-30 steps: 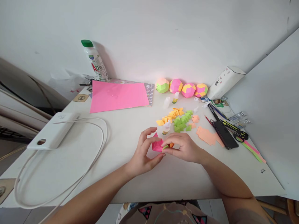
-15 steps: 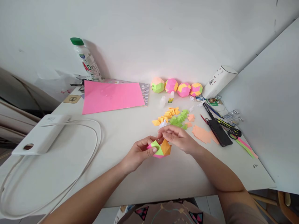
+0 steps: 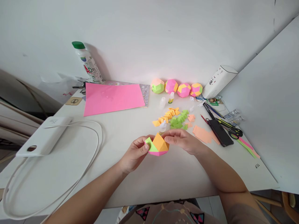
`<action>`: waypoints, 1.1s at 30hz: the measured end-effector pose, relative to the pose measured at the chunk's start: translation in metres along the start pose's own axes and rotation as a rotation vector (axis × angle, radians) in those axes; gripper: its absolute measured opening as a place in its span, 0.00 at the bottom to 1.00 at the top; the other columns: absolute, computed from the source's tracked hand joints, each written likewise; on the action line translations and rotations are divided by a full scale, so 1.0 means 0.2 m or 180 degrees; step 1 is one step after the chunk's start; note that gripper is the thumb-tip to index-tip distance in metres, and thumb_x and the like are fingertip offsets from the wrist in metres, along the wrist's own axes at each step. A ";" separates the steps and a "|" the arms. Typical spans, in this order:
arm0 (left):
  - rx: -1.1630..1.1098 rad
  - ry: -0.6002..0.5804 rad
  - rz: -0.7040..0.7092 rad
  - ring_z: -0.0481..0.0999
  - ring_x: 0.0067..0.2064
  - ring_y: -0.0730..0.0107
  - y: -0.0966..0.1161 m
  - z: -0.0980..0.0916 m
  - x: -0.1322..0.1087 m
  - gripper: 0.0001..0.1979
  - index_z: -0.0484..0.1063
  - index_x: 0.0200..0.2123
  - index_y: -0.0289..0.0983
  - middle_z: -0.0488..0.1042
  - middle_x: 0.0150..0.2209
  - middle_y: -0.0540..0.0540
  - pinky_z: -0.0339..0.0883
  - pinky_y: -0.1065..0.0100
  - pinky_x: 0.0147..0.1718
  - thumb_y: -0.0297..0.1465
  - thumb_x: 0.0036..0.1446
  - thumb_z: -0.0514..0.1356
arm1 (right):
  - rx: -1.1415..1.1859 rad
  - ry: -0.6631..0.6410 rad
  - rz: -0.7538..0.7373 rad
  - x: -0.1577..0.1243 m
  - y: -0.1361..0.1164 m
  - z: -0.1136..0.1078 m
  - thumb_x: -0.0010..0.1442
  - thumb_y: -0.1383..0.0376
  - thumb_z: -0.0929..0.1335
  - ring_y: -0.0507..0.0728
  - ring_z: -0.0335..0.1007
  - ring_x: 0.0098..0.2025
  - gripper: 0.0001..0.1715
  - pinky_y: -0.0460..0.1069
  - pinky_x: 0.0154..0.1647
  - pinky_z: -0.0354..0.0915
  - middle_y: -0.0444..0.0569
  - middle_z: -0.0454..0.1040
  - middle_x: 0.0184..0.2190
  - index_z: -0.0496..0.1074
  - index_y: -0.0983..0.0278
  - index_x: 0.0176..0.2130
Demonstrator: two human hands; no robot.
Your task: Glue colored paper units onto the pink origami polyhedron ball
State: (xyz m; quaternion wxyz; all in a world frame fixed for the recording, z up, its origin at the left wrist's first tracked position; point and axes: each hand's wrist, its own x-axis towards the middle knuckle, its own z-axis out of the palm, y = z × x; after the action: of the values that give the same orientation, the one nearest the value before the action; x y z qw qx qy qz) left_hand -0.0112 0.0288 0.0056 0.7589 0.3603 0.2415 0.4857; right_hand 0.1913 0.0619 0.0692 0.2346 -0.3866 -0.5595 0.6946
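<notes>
A partly built paper ball [image 3: 159, 143] of green, orange and pink folded pieces is held above the near part of the table. My left hand [image 3: 138, 151] grips its green left side, thumb in front and fingers behind. On its right edge, my right hand [image 3: 179, 140] is closed, with the thumb in front by the orange piece and the other fingers partly hidden behind. Just beyond the ball stands a small glue bottle [image 3: 163, 126], its lower part partly covered. Folded orange pieces [image 3: 166, 117] and green pieces [image 3: 178, 120] lie in rows past my hands.
Several finished paper balls [image 3: 171, 86] line the wall. Pink paper sheets [image 3: 113, 99] lie at the back left. A white power strip [image 3: 44, 137] with a looped cord takes up the left. To the right are peach paper slips [image 3: 202, 133], a black case [image 3: 220, 133] and scissors [image 3: 233, 134].
The paper ball has turned and shifted slightly left, so its orange piece faces me more. My right hand has lowered from above it onto its right side.
</notes>
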 end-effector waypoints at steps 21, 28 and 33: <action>0.0730 -0.0450 -0.0001 0.70 0.43 0.62 0.01 -0.01 -0.01 0.04 0.75 0.29 0.37 0.69 0.44 0.42 0.66 0.62 0.39 0.32 0.52 0.65 | 0.0682 0.0133 0.0252 0.01 0.03 0.02 0.44 0.68 0.76 0.47 0.68 0.29 0.14 0.44 0.30 0.65 0.41 0.71 0.26 0.72 0.66 0.33; 0.1324 -0.0342 0.0188 0.69 0.46 0.61 0.00 0.00 -0.02 0.06 0.75 0.35 0.38 0.73 0.42 0.43 0.61 0.59 0.49 0.31 0.53 0.64 | 0.0356 0.0246 0.0052 0.01 0.05 0.07 0.46 0.63 0.76 0.49 0.69 0.29 0.14 0.45 0.29 0.66 0.42 0.72 0.27 0.72 0.66 0.31; 0.0275 0.0120 -0.0311 0.71 0.35 0.66 0.00 -0.01 -0.02 0.07 0.76 0.31 0.36 0.75 0.32 0.46 0.64 0.63 0.39 0.34 0.53 0.64 | 0.0391 0.0310 -0.0085 0.02 0.02 0.06 0.56 0.56 0.70 0.50 0.72 0.34 0.16 0.48 0.37 0.69 0.47 0.75 0.34 0.73 0.66 0.37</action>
State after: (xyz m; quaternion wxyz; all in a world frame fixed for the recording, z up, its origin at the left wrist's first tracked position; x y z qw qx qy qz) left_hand -0.0143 0.0269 0.0049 0.7608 0.3713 0.2938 0.4438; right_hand 0.1799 0.0558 0.0644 0.2941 -0.3973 -0.5088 0.7048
